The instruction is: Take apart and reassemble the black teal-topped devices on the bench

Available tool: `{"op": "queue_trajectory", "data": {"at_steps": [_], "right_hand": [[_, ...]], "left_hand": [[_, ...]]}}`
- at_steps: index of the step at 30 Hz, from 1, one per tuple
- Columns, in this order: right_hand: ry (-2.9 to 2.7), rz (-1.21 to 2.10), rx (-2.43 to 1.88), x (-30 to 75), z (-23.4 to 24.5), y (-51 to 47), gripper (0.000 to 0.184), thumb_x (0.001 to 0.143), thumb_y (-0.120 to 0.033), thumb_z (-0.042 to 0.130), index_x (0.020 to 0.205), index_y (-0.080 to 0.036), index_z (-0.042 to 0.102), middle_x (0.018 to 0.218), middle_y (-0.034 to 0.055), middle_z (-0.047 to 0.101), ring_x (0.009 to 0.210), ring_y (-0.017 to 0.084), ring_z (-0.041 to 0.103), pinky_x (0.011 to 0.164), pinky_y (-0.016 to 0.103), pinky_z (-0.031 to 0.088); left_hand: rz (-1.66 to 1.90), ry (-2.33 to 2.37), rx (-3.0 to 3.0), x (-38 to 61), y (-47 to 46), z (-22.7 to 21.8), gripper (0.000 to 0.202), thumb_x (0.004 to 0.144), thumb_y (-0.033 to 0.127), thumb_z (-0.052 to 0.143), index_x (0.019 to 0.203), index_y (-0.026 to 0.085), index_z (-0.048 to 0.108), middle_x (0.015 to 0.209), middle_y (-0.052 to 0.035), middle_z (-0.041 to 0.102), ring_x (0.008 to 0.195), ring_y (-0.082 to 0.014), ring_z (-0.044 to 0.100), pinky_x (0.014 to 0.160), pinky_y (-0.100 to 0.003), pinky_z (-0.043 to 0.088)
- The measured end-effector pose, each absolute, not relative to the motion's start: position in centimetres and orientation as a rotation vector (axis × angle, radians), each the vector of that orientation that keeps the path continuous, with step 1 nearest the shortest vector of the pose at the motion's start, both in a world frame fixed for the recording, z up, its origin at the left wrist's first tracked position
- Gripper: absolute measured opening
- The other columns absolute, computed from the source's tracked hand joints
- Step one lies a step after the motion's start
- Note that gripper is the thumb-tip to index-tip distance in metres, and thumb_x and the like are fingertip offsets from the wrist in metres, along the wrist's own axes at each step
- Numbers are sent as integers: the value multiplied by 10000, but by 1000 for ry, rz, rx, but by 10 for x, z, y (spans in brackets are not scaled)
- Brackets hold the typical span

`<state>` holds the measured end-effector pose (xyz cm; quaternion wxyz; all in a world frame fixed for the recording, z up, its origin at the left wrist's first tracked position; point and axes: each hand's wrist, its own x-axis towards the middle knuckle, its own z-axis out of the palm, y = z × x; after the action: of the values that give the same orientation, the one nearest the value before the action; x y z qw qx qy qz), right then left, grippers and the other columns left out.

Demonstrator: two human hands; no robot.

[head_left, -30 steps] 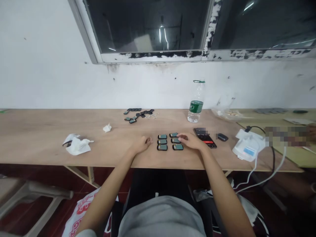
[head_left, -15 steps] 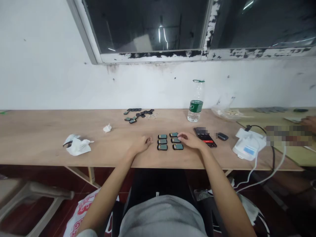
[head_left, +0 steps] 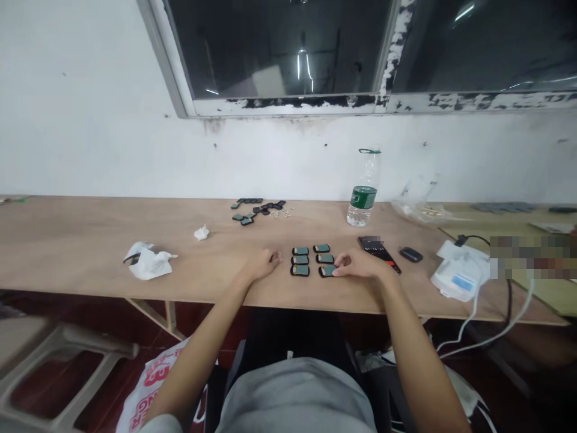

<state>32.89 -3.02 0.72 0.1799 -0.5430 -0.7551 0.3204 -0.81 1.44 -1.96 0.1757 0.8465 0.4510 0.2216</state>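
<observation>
Small black-framed pieces with grey-green panels lie on the wooden table (head_left: 225,282) in two short columns. My right hand (head_left: 358,264) has its thumb and fingertips closed at the right end of the nearest piece (head_left: 326,271) in the right-hand column. That piece lies flat, its right end partly covered by the fingers. To the left of the other column, my left hand (head_left: 265,264) rests on the table with its fingers curled, and nothing shows in it. The left column's nearest piece (head_left: 300,270) is the closest one to it, untouched.
Toward the wall are more black pieces (head_left: 264,210) and small pale bits (head_left: 282,213). Behind the right hand stand a water bottle (head_left: 362,198), a phone (head_left: 376,249) and a dark oval object (head_left: 411,255). A white device (head_left: 460,276) with cables sits right; crumpled tissue (head_left: 151,263) lies left.
My right hand has moved from the upper pieces of the right column toward me, onto the nearest one. The left hand stays curled in place. The view has shifted slightly.
</observation>
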Motion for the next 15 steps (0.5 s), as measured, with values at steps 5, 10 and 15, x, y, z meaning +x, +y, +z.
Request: {"op": "queue_trajectory", "data": {"at_steps": [5, 10, 15], "right_hand": [[-2233, 916, -1443, 323, 8, -31, 255, 673, -379, 794, 776, -196, 650, 758, 20, 698, 694, 195, 626, 616, 288, 471], [-2270, 975, -1313, 320, 6, -30, 244, 756, -415, 728, 806, -195, 634, 779, 23, 697, 724, 197, 634, 654, 296, 483], [-2171, 1016, -1190, 305, 16, -38, 256, 834, -458, 665, 871, -209, 614, 695, 1, 681, 667, 184, 633, 647, 294, 479]], "left_hand": [[630, 1288, 2419, -8, 13, -18, 240, 907, 373, 508, 861, 188, 653, 752, -48, 671, 695, -208, 601, 640, -301, 425], [632, 1319, 2409, -7, 12, -11, 264, 890, 393, 551, 820, 170, 675, 671, -27, 643, 624, -182, 558, 606, -294, 394], [809, 1176, 2272, 5, -3, 8, 324, 900, 454, 570, 868, 157, 698, 740, -32, 686, 675, -175, 580, 632, -279, 441]]}}
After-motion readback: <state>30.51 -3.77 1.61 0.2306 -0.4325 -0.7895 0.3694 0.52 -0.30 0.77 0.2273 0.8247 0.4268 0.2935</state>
